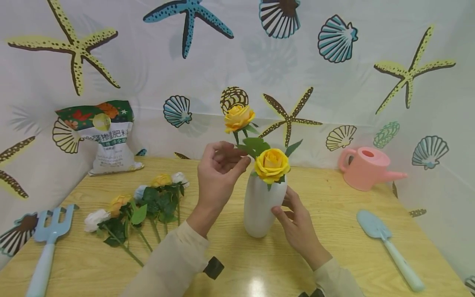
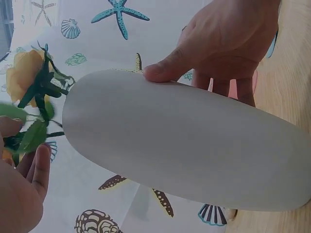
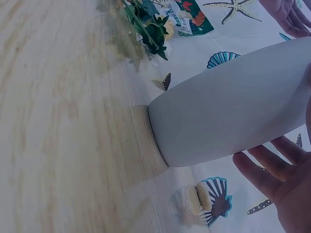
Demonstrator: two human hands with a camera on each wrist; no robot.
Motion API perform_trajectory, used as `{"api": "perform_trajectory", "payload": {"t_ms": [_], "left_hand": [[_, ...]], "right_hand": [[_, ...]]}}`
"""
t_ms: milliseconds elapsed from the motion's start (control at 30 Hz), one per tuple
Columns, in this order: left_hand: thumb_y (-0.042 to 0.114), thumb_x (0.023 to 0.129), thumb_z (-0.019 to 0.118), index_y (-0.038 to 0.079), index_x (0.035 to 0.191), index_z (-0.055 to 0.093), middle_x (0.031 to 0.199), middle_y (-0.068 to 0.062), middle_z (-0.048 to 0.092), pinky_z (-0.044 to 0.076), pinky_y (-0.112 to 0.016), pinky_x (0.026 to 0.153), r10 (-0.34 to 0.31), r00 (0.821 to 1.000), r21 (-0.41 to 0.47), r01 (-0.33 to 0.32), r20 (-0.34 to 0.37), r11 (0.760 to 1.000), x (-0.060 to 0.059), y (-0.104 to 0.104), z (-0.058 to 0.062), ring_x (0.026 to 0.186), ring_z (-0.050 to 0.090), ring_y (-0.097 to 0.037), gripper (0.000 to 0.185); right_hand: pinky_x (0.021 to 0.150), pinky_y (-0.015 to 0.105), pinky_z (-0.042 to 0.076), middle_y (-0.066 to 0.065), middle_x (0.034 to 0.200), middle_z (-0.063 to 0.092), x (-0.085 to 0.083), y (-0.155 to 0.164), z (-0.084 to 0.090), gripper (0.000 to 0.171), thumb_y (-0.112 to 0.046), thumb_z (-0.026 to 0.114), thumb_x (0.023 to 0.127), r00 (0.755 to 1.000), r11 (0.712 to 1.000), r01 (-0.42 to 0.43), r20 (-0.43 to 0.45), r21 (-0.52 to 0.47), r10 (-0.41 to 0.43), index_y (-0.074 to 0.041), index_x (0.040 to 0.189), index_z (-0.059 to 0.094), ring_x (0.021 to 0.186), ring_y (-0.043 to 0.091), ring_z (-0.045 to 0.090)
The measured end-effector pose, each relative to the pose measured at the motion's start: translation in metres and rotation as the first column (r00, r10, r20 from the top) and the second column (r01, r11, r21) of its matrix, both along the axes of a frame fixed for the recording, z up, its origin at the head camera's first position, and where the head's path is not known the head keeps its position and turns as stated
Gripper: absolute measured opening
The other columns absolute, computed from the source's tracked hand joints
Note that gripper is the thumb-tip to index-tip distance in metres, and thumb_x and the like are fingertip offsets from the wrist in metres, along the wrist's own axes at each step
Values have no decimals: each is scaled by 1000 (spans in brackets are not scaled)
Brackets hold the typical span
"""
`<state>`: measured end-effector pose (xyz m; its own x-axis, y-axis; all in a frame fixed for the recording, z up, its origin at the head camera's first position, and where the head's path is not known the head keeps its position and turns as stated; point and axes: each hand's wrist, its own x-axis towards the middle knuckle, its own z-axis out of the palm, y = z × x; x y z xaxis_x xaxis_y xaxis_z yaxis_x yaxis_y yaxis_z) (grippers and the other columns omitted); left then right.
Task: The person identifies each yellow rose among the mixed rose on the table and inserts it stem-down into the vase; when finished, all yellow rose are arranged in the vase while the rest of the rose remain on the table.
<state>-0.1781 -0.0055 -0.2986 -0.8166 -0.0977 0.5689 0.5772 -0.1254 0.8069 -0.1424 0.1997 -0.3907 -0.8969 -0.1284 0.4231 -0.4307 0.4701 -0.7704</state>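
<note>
White vase [image 1: 259,206] steadied by right hand [image 1: 298,225]; left hand [image 1: 219,173] pinches rose stem [image 1: 236,138].

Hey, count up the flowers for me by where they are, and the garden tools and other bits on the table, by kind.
Yellow roses in the white vase: 2
Loose flowers lying on the table: about 5
Hand tools: 2, fork, trowel
Watering can: 1
Fertiliser bag: 1
Total: about 12
</note>
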Motion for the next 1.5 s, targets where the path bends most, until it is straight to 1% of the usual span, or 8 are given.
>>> {"api": "perform_trajectory", "payload": {"t_ms": [167, 500, 767, 933, 1167, 1267, 1367, 1500], "left_hand": [[-10, 84, 74, -2, 117, 50, 107, -29, 70, 61, -23, 77, -29, 1000, 55, 29, 6, 998, 1, 0, 4, 84, 69, -7, 41], [-9, 86, 73, -5, 117, 53, 106, -28, 70, 60, -23, 81, -50, 998, 2, 50, 32, 999, 0, 4, -1, 90, 72, -13, 37], [-6, 88, 73, -2, 117, 55, 105, -26, 71, 61, -25, 75, -49, 996, 2, 49, 74, 999, 0, -3, -8, 82, 70, -9, 34], [-7, 89, 72, -2, 112, 58, 99, -22, 71, 61, -25, 72, -41, 992, 1, 42, 118, 999, 4, -21, -20, 78, 69, -10, 27], [-3, 91, 71, 1, 111, 59, 91, 7, 71, 60, -24, 70, 56, 978, -123, -31, 203, 992, 15, -74, -46, 78, 70, -8, 23], [-1, 91, 71, -1, 112, 59, 94, 3, 71, 59, -23, 69, 101, 971, -218, -53, 216, 974, 22, -98, -55, 78, 70, -6, 24], [5, 93, 72, 0, 114, 59, 98, -8, 70, 58, -20, 70, 156, 956, -347, -63, 247, 936, 31, -119, -61, 79, 68, -3, 26], [14, 95, 71, 3, 120, 58, 102, -11, 71, 56, -18, 70, 268, 920, -570, -62, 285, 819, 45, -143, -69, 81, 66, -1, 30]], "right_hand": [[88, 35, 58, 17, 140, 59, 0, 1, -1, 58, -16, 61, 101, 1000, 1000, -1, -16, 1, 1, -17, 153, 36, 118, 34, 65], [90, 37, 57, 16, 141, 58, 0, 0, 0, 59, -16, 61, 101, 1000, 1000, -1, 5, 2, 1, -18, 153, 35, 119, 33, 64], [89, 37, 58, 17, 139, 59, -1, -1, 1, 58, -16, 61, 101, 1000, 1000, -6, -7, 8, 6, -17, 153, 35, 118, 34, 65], [89, 35, 58, 16, 138, 60, 0, 0, 0, 59, -15, 61, 101, 1000, 1000, -1, -9, 11, 1, -17, 153, 35, 118, 33, 65], [89, 30, 57, 17, 138, 60, 0, -2, -1, 58, -15, 61, 101, 1000, 1000, -8, -16, 3, 8, -16, 153, 35, 117, 33, 65], [88, 30, 58, 17, 137, 60, 0, -2, -2, 57, -14, 61, 101, 1000, 1000, -4, -27, 5, 4, -15, 153, 36, 116, 34, 65], [88, 31, 59, 17, 138, 60, 0, -2, -2, 57, -14, 61, 101, 999, 1000, -4, -38, 5, 4, -15, 152, 36, 116, 34, 65], [87, 31, 58, 17, 139, 59, 2, -2, -3, 57, -14, 61, 101, 999, 1000, -2, -36, 7, 2, -14, 152, 36, 115, 34, 65]]}}
